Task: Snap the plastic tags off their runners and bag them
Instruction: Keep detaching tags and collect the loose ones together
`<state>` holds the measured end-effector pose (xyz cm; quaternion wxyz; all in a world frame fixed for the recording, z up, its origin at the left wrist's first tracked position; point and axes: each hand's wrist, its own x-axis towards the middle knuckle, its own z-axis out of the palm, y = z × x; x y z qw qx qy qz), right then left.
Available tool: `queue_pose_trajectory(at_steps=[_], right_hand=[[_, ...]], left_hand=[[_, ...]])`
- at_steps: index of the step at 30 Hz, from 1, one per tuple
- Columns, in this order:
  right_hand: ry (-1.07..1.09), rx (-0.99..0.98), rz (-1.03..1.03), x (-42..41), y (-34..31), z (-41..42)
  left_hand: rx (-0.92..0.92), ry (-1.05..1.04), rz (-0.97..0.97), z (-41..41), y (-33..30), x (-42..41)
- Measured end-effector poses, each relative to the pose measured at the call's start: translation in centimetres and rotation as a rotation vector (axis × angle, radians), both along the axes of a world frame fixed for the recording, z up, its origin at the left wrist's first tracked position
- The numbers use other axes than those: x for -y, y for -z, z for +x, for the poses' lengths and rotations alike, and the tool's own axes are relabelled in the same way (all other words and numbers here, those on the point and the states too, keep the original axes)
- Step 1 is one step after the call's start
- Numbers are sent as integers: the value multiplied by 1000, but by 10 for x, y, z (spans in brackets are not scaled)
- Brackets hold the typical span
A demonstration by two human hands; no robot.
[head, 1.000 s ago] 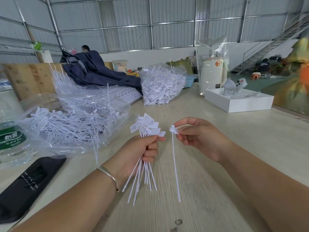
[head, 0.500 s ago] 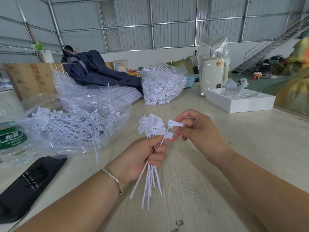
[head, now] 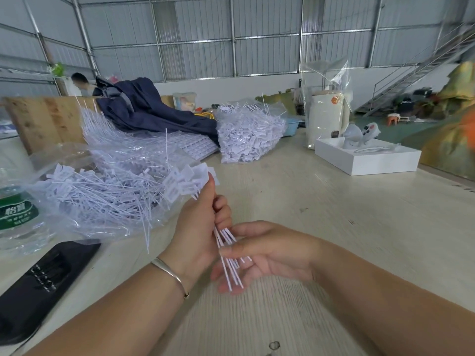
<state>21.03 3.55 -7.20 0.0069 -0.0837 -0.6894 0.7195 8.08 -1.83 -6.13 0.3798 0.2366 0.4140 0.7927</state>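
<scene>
Thin white plastic tags, bundled.

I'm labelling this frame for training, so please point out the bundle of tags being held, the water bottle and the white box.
bundle of tags (head: 191, 179), head view, on the flat tag heads above the left hand.
water bottle (head: 18, 217), head view, on its green label.
white box (head: 383, 164), head view, on its front wall.

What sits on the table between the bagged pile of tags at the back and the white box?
In the head view, a tall white container inside a clear bag stands between the tag pile and the white box.
</scene>
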Motion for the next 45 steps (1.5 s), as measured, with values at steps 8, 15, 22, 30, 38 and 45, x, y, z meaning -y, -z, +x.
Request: queue_pose_trajectory(at_steps=[8, 15, 22, 30, 38, 45], right_hand=[[145, 24, 262, 5, 2, -3], [450, -91, 343, 1, -8, -2], [364, -201, 609, -1, 2, -7], [435, -121, 624, -18, 12, -5], [449, -118, 545, -22, 20, -9], [441, -103, 565, -24, 25, -11]], left_hand=[[-512, -280, -134, 5, 9, 0], [-713, -6, -182, 22, 17, 5], [-845, -145, -183, 19, 2, 8], [-941, -500, -211, -48, -31, 7], [-1191, -844, -376, -132, -62, 44], [-1479, -555, -1220, -168, -41, 59]])
